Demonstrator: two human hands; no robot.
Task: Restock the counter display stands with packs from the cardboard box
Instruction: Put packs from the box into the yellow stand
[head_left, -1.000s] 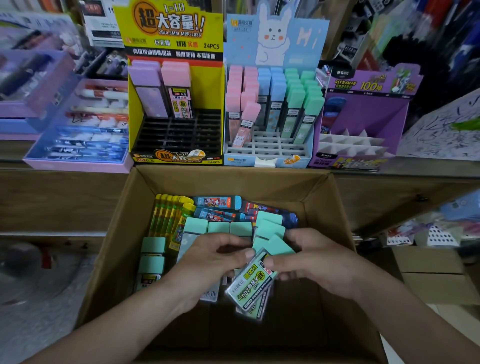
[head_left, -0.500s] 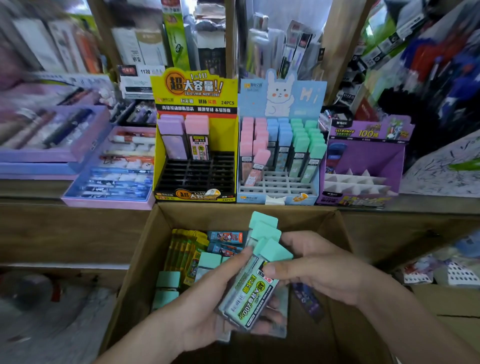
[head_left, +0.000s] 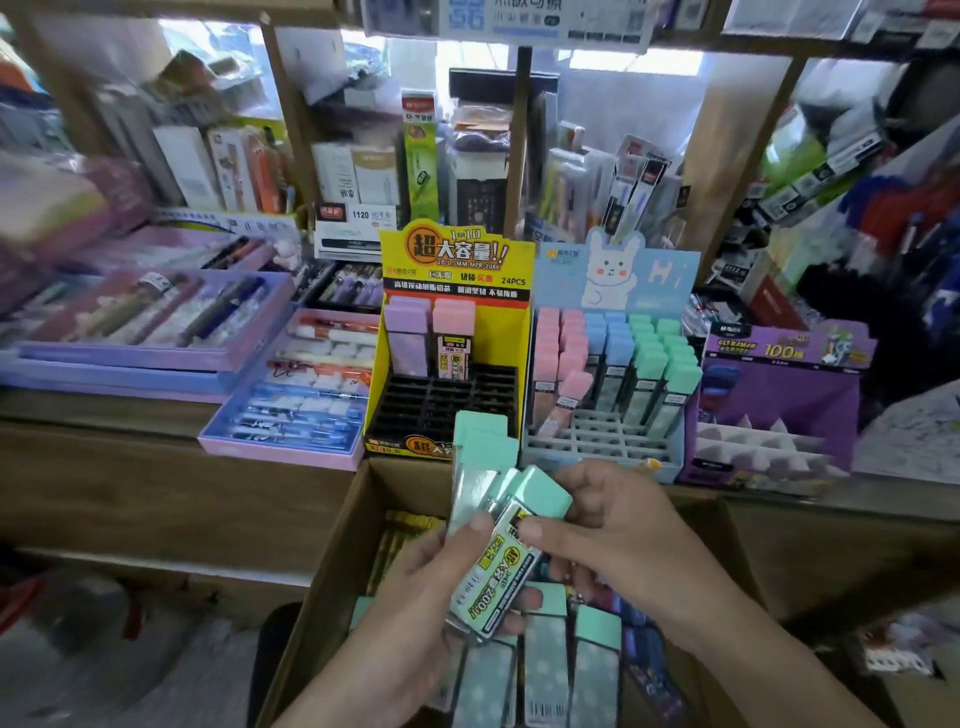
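My left hand (head_left: 415, 597) grips a fanned bundle of mint-capped packs (head_left: 498, 545) from below, raised above the cardboard box (head_left: 332, 561). My right hand (head_left: 608, 525) pinches the top pack of that bundle near its cap. More mint packs (head_left: 545, 670) and yellow-green packs (head_left: 400, 530) lie in the box. On the counter right behind stands the yellow display stand (head_left: 452, 358), holding a purple and a pink pack at its back, with black slots bare. Beside it is the blue rabbit stand (head_left: 613, 374) with pink, blue and mint packs.
A purple stand (head_left: 779, 395) with white dividers sits at the right. Pink and purple trays of pens (head_left: 296, 389) lie left on the wooden counter (head_left: 156, 467). Crowded shelves rise behind. A smaller carton (head_left: 914, 691) shows at the lower right.
Both hands have lifted the bundle of mint packs out of the box and up toward the stands. The camera has tilted up, showing more shelves.
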